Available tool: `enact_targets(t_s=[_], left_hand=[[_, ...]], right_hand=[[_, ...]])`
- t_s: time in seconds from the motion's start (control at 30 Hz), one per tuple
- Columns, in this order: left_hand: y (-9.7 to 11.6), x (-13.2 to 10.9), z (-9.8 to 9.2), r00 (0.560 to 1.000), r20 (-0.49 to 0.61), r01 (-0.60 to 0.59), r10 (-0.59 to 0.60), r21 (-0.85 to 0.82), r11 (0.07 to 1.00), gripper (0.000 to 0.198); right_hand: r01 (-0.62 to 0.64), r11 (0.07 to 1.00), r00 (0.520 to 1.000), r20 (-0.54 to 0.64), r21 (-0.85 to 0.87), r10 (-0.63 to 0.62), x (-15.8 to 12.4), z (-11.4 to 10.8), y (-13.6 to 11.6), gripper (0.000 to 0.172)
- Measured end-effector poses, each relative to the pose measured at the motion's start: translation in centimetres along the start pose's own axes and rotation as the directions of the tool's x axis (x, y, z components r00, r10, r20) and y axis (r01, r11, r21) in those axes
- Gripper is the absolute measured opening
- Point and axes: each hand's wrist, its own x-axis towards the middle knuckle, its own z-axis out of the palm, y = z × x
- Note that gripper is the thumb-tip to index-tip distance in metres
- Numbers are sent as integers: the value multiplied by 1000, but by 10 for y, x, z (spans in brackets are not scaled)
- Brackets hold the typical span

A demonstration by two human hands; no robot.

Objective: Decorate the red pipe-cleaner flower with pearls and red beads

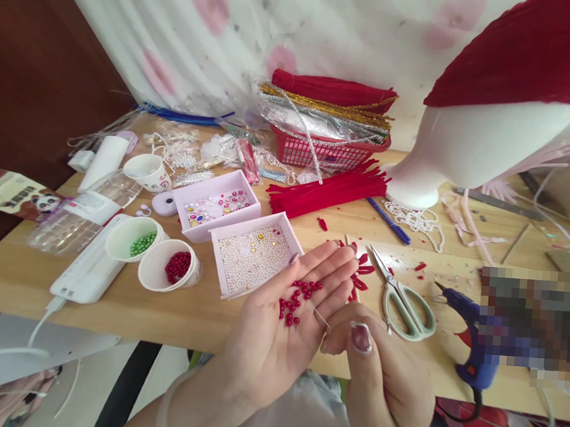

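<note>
My left hand (277,330) lies palm up with its fingers stretched out, a small heap of red beads (289,318) resting loose on it. Between thumb and fingers, my right hand (376,369) pinches a thin wire (321,316), whose far end reaches over the left palm among the beads. Just beyond my left hand stands a white tray of pearl beads (250,260). Red fuzzy petal-like pieces (361,271) are partly hidden behind the fingers. Scissors (403,300) with pale green handles lie partly spread to the right of my hands.
Paper cups hold red beads (178,268) and green beads (143,244) at left, near a power strip (90,271). A gem tray (217,205), red stems (328,190) and a red basket (318,152) stand behind. A glue gun (476,331) and white mannequin head (485,143) are at right.
</note>
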Motion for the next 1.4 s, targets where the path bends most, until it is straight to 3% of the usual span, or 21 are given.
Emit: enact_targets(t_s=[0.8,1.2,1.4], left_hand=[[-4,2,-7,999,16,-42,42,-4,999,41],[-3,4,-8,999,25,-26,27,-51,998,40],[-1,7,-5,999,18,-26,27,-90,996,41]], right_hand=[[-101,993,993,-68,-59,97,1,7,3,38],[-113,953,953,-239,283,184,-7,23,21,44],[-95,942,952,-246,323,180,-12,21,26,40]])
